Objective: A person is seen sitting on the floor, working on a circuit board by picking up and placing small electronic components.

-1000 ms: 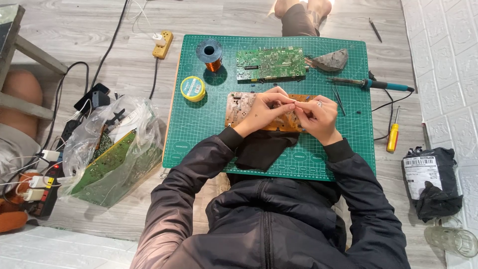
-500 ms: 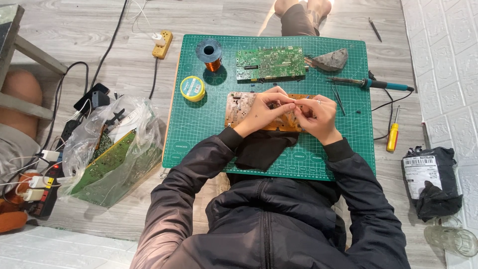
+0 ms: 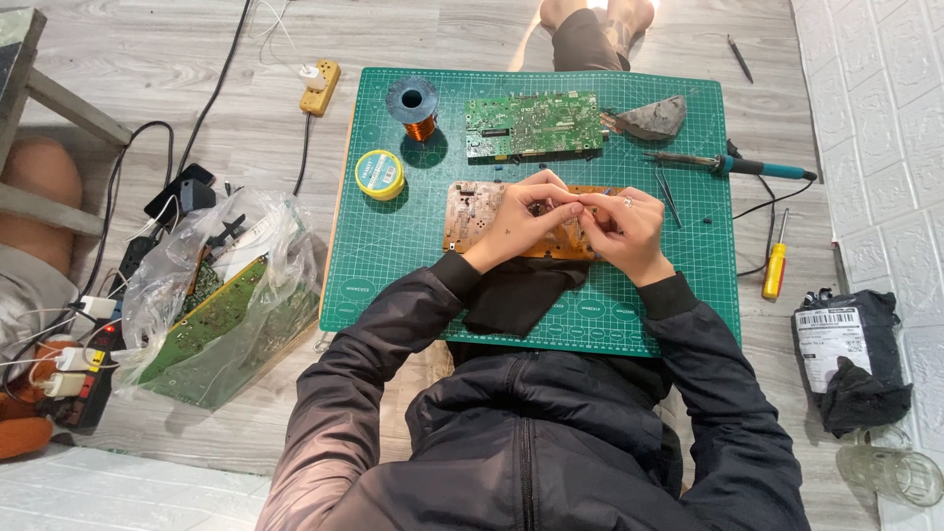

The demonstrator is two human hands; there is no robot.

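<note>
Both hands meet over the tan circuit board (image 3: 472, 211) lying mid-mat, just near of the green circuit board (image 3: 534, 125). The left hand (image 3: 521, 218) and right hand (image 3: 624, 231) curl with fingertips pinched together on something too small to make out. Looks like fine picking work at the board; the next move wants a steady pinch. Soldering iron (image 3: 733, 165) lies untouched to the right, on the cutting mat (image 3: 393, 256)

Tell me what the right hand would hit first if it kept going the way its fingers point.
The right hand points left, so it would probably first meet the left hand, whose fingertips already seem to touch it above the brown circuit board.
</note>
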